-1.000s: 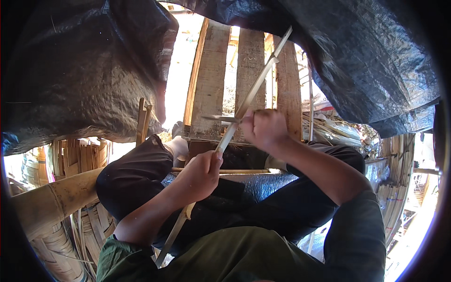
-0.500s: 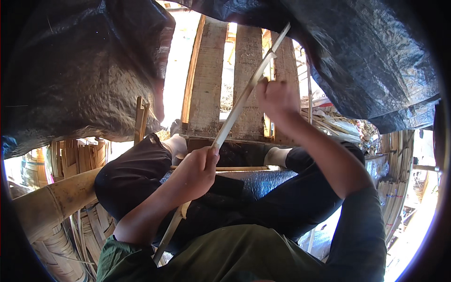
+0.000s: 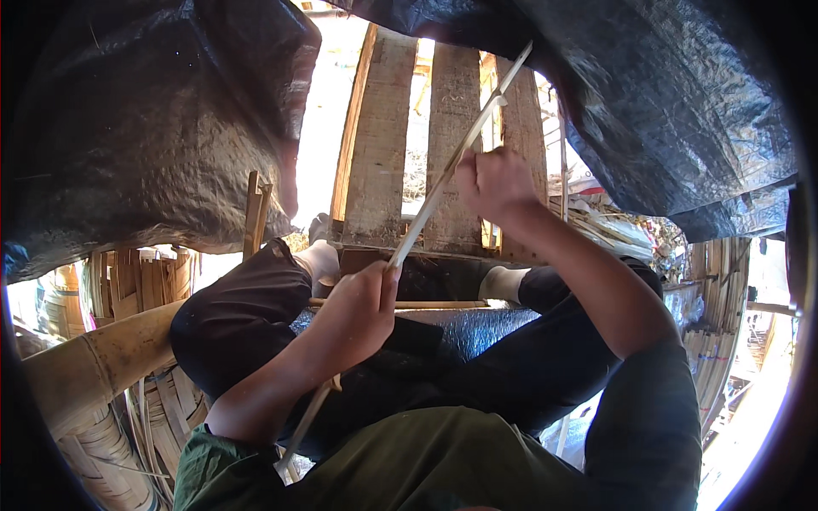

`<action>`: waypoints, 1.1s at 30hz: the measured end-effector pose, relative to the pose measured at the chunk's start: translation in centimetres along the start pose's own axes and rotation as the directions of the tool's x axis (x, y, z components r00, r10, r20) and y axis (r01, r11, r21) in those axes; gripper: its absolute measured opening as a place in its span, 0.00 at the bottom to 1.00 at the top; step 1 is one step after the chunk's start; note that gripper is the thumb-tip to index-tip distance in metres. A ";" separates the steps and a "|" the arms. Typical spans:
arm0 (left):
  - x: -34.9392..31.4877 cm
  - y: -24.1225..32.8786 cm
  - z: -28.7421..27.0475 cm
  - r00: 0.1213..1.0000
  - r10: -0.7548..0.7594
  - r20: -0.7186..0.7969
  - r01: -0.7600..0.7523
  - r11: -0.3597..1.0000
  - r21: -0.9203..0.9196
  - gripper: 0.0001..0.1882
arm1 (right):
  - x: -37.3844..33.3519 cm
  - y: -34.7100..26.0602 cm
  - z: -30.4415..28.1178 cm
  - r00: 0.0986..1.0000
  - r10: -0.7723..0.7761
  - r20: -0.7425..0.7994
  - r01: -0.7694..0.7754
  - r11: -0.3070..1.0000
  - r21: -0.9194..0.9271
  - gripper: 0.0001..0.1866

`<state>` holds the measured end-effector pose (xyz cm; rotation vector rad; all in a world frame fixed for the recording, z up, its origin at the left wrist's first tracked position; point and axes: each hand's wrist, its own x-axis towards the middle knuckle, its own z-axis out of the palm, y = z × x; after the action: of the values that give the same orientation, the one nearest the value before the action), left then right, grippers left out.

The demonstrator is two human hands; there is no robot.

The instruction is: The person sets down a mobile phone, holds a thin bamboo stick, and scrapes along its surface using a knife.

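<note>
A long pale bamboo strip (image 3: 417, 228) with raised nodes runs slantwise from my lap up toward the far right. My left hand (image 3: 351, 313) is closed round it above my lap, and its lower end shows below that wrist. Farther up, my right hand (image 3: 501, 183) is a fist beside the strip, with the thumb side close against it. Whatever the right fingers hold is hidden and slightly blurred. The strip's far end passes over a bench of wooden planks (image 3: 375, 145).
Dark plastic sheets hang at the left (image 3: 162, 128) and right (image 3: 673, 102). A thick bamboo pole (image 3: 106, 362) lies beside my bent left leg, above woven bamboo work (image 3: 98, 447). A thin stick (image 3: 426, 305) crosses between my feet. Bundled bamboo strips (image 3: 711, 341) stand at right.
My right fist has shifted slightly down along the strip and turned a little. The strip's far end has moved marginally right. My left hand keeps its grip in nearly the same place.
</note>
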<state>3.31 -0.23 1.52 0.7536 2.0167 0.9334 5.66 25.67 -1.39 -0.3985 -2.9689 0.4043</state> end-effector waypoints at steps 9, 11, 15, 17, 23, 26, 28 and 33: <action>-0.2 -0.6 0.3 0.994 0.085 -0.073 -0.077 0.991 0.114 0.13 | -1.1 -1.2 -0.2 0.999 -0.017 -0.045 0.012 0.995 -0.100 0.25; 0.4 -0.3 0.1 0.990 0.115 -0.086 -0.102 0.984 0.146 0.12 | -1.6 -2.2 -0.2 0.993 0.020 -0.115 -0.034 0.992 -0.119 0.26; -0.1 -0.7 0.3 0.990 0.115 -0.079 -0.103 0.984 0.147 0.12 | -2.8 -2.7 0.2 0.996 -0.086 0.006 0.086 0.993 -0.075 0.25; -0.2 0.2 -0.2 0.995 0.068 -0.073 -0.059 0.992 0.112 0.11 | -0.6 -0.3 -0.5 0.997 0.025 -0.073 -0.036 0.989 -0.142 0.24; -0.2 -1.5 0.7 0.960 0.252 -0.120 -0.214 0.940 0.266 0.13 | -3.7 -3.5 -0.3 0.980 -0.095 0.177 0.112 0.990 -0.085 0.26; -0.2 0.0 -0.3 0.994 0.086 -0.069 -0.077 0.988 0.132 0.11 | 0.0 -0.2 -0.7 0.983 0.183 -0.025 -0.185 0.976 -0.111 0.23; -0.3 -0.4 0.0 0.994 0.082 -0.067 -0.071 0.987 0.147 0.11 | -0.3 -1.0 -1.5 0.970 0.243 0.030 -0.239 0.967 -0.082 0.23; -0.8 -0.2 -0.1 0.990 0.120 -0.077 -0.105 0.979 0.176 0.11 | -5.1 -6.1 -0.5 0.989 -0.139 0.051 0.135 0.988 0.081 0.24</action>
<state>3.54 -0.99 1.69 0.9444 2.1709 0.8771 9.17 18.68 0.37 -0.1765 -2.9996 0.5212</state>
